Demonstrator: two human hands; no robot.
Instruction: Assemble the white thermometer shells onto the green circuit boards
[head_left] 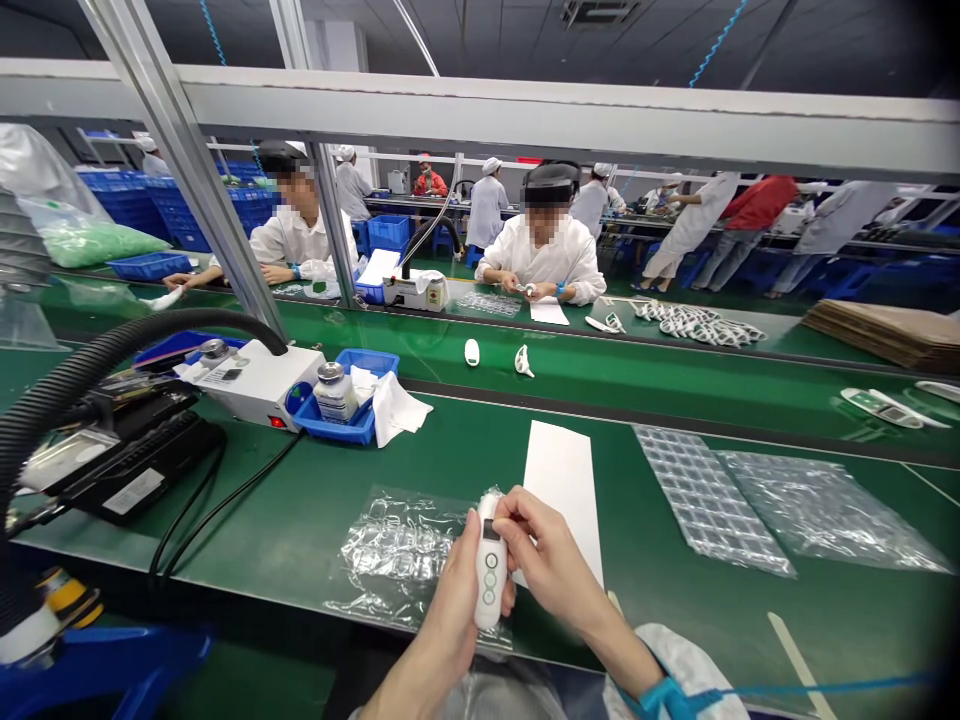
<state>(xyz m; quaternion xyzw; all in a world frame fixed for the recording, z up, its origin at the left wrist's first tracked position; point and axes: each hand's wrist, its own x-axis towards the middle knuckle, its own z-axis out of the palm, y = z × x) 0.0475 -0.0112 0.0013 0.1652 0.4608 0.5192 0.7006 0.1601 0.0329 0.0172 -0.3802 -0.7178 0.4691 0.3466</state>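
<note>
In my left hand [454, 598] is a white handheld device [489, 606] with a small dark screen and round buttons down its front. It is held upright, its buttons facing me. My right hand [553, 562] touches the device beside the screen, thumb and forefinger pinched together. Whatever may be between those fingertips is too small to make out. Clear plastic packaging [390, 545] lies on the green bench just left of the device. Partly behind my right hand is a white sheet of paper [559, 465].
Clear pocketed sheets [705, 500] and a plastic bag [832, 510] lie to the right. A blue tray [337, 432] with a bottle and wipes stands left, near a white box unit [262, 380] and black hose [150, 330]. White parts [472, 352] sit on the green belt; co-workers sit opposite.
</note>
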